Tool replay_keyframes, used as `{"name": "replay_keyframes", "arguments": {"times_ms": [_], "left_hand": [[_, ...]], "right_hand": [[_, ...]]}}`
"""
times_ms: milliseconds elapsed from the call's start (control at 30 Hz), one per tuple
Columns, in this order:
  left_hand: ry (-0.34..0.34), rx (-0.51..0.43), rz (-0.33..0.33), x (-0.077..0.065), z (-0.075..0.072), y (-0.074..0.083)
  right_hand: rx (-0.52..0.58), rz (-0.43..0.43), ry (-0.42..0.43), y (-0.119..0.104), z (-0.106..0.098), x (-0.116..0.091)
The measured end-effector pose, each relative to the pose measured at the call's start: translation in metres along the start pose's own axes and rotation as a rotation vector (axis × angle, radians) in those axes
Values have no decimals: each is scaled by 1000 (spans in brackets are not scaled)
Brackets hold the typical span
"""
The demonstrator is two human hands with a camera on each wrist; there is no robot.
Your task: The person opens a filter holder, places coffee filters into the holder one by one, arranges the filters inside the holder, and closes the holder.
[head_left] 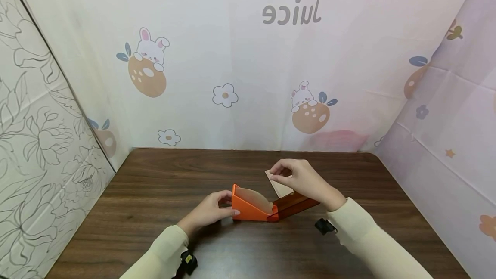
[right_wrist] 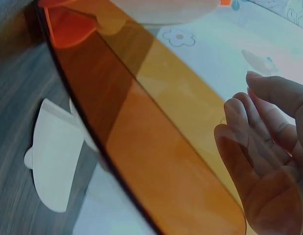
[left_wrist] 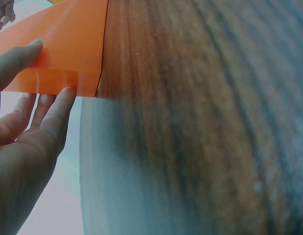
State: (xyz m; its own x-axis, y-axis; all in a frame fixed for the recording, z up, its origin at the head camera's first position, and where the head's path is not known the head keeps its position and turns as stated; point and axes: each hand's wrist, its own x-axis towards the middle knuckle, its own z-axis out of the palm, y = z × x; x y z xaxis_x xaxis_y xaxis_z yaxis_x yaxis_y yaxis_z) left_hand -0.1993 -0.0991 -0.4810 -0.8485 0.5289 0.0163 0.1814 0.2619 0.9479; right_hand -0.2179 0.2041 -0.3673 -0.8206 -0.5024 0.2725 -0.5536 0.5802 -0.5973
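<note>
An orange coffee filter holder (head_left: 249, 211) sits on the table, its amber see-through lid (head_left: 297, 206) swung out to the right. Pale paper filters (head_left: 253, 198) stand inside. My left hand (head_left: 211, 208) grips the holder's left end; in the left wrist view the thumb presses its orange side (left_wrist: 68, 29) and the fingertips are at its end edge. Over the lid hovers my right hand (head_left: 304, 180), fingers loosely bent, holding nothing in the right wrist view (right_wrist: 278, 147). Behind the lid, a loose paper filter (right_wrist: 56, 156) lies flat on the table, partly covered by the right hand in the head view.
The dark wood table (head_left: 174, 175) ends at a printed curtain (head_left: 224, 55) behind it. Side curtains close in at left and right. Black wrist cameras (head_left: 189, 262) hang below both sleeves, close above the tabletop.
</note>
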Motion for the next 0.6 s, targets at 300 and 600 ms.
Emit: {"name": "replay_keyframes", "arguments": {"times_ms": [300, 600], "left_hand": [[2, 9, -13, 0, 0, 0], [6, 1, -12, -1, 0, 5]], "right_hand": [[-14, 84, 37, 12, -18, -6], [-48, 102, 68, 30, -29, -9]]}}
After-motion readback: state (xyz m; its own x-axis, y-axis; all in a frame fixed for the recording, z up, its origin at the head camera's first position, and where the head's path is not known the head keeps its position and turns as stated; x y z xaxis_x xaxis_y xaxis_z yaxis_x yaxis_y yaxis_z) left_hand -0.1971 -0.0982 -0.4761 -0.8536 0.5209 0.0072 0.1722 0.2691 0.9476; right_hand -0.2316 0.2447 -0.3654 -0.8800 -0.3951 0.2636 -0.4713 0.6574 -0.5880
